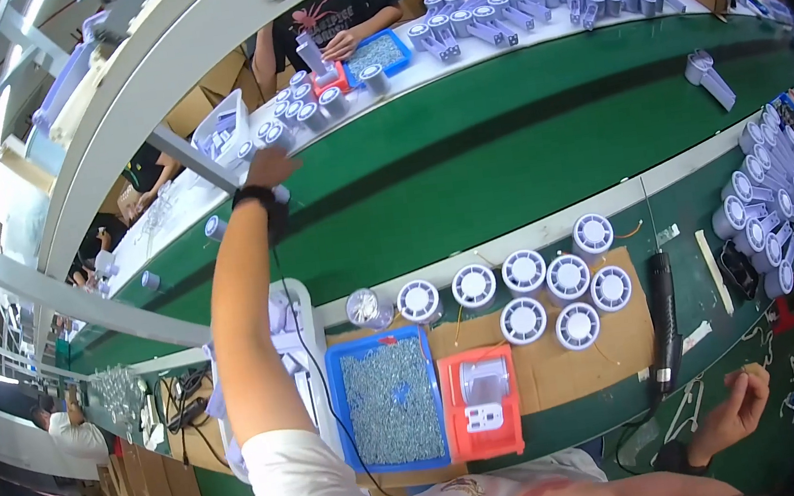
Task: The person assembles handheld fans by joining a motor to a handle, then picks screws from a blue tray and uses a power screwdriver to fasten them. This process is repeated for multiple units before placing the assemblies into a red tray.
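Observation:
My left arm stretches across the green conveyor belt (465, 155). My left hand (272, 168), with a black band and thin cord at its wrist, is beside the far white ledge. A pale lavender round housing (281, 194) shows just below it; the fingers are too small and blurred to show a grip. My right hand (733, 415) hangs at the lower right, off the table, its fingers curled with nothing visible in them. In front of me a red fixture (485, 440) cradles a lavender housing (485, 381). Beside it a blue tray (339, 404) is full of small screws.
Several round fan heads (568, 277) stand on cardboard (571, 375). A black electric screwdriver (664, 319) lies to their right. Handheld fans (758, 204) are piled far right; another fan (711, 81) lies on the belt. Across it, a person's hand (339, 45) is beside another fixture. A metal post (193, 159) rises near my left arm.

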Tool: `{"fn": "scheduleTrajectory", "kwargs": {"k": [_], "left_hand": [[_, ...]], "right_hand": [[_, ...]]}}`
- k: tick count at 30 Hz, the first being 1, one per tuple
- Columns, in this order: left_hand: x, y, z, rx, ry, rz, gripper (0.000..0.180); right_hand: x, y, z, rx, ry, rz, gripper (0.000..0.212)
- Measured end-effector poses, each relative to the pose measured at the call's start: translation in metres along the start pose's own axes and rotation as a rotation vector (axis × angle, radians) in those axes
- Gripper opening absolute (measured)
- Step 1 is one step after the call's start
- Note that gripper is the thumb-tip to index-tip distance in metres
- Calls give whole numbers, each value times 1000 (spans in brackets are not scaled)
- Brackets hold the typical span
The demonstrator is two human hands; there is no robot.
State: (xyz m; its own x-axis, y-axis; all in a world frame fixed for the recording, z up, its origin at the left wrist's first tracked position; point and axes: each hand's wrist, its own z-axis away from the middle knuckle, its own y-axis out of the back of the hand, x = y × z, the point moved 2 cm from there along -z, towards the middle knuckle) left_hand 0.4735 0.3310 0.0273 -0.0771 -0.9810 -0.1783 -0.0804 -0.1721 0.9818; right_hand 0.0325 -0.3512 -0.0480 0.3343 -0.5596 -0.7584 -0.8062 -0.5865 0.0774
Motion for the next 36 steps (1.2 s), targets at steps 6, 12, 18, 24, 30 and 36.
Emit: {"fn": "scheduleTrajectory", "kwargs": {"k": [6, 12, 18, 24, 30, 36], "left_hand": [[-81, -101, 12, 72, 334, 134, 75], [-41, -38, 29, -60, 302, 246, 81], [50, 65, 94, -12, 59, 597, 72], [231, 152, 189, 114, -533, 845, 64], [373, 161, 190, -88, -950, 627, 67], [459, 137, 140, -175, -857, 372, 68]], "right_hand": [[11, 6, 3, -73, -38, 77, 6], [-19, -15, -2, -138, 11, -19, 6], [-57, -51, 3, -232, 104, -271, 4], [-103, -70, 11, -328, 318, -461, 15], [-101, -38, 21, -223, 233, -595, 11], [-84, -9, 35, -83, 100, -504, 10]]}}
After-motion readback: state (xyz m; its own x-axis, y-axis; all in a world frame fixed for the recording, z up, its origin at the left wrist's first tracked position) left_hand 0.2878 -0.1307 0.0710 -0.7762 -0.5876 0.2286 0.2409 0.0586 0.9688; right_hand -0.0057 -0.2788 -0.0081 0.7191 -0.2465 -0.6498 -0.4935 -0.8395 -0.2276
